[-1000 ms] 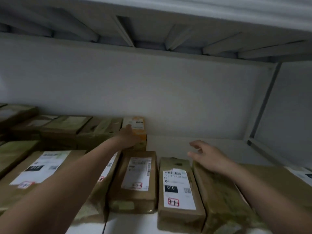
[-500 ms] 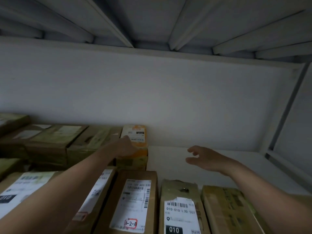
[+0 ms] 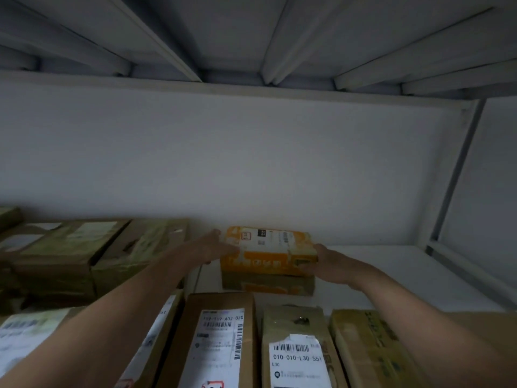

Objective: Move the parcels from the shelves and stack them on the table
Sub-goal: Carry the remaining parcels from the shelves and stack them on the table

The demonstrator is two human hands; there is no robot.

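An orange and white parcel [image 3: 268, 250] lies at the back of the shelf on top of a brown and orange parcel [image 3: 268, 285]. My left hand [image 3: 215, 247] grips its left end, fingers over the top edge. My right hand [image 3: 326, 263] grips its right end, thumb on the front face. Brown parcels with white labels [image 3: 221, 340] [image 3: 296, 348] lie in a row at the front, under my forearms.
More brown parcels [image 3: 64, 253] are stacked at the back left. The white shelf board [image 3: 391, 273] is bare at the right. A metal upright [image 3: 458, 169] stands at the right and the ribbed underside of the upper shelf [image 3: 237, 37] hangs overhead.
The orange parcel has slid rightwards away from the left stack. My right hand moved from the air above the shelf onto the parcel's right end. My left hand stayed at its left end.
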